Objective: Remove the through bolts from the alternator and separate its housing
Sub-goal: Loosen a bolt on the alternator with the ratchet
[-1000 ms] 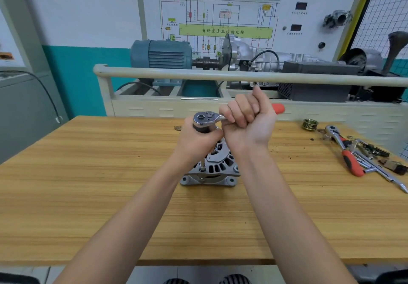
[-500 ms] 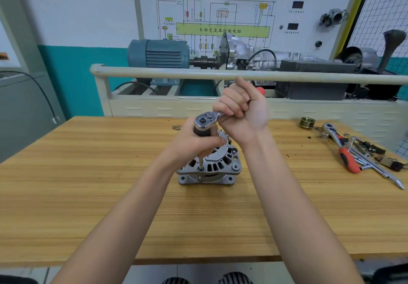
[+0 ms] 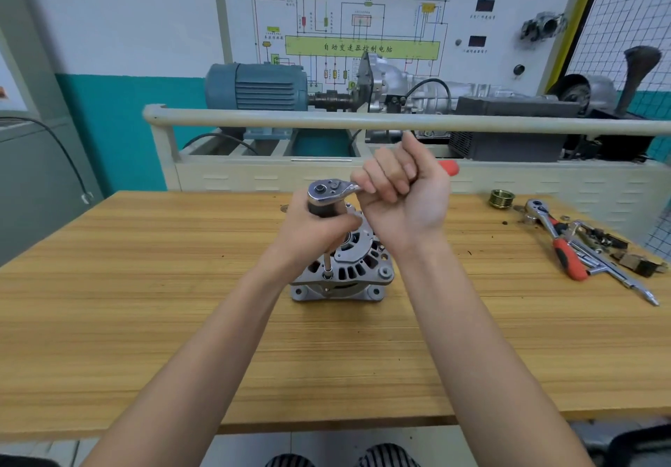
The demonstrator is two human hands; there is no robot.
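- Right hand [image 3: 405, 198] is curled tight round the ratchet wrench [image 3: 332, 190] handle, red end poking out past the fist.
- Left hand [image 3: 312, 229] wraps the dark socket under the ratchet head.
- The extension bar [image 3: 327, 265] drops straight onto a through bolt.
- Alternator [image 3: 343, 270] sits mid-workbench [image 3: 145, 303], between both wrists.
- Spare ratchet [image 3: 555, 238] and brass pulley [image 3: 501, 198] lie far right.

The alternator [image 3: 343, 267] at centre frame was silver-grey. The ratchet [image 3: 332, 192] above it was chrome with a red-orange handle tip. The table [image 3: 145, 303] showed streaked yellow-brown grain. The motor [image 3: 257, 89] in the upper middle was blue-grey.
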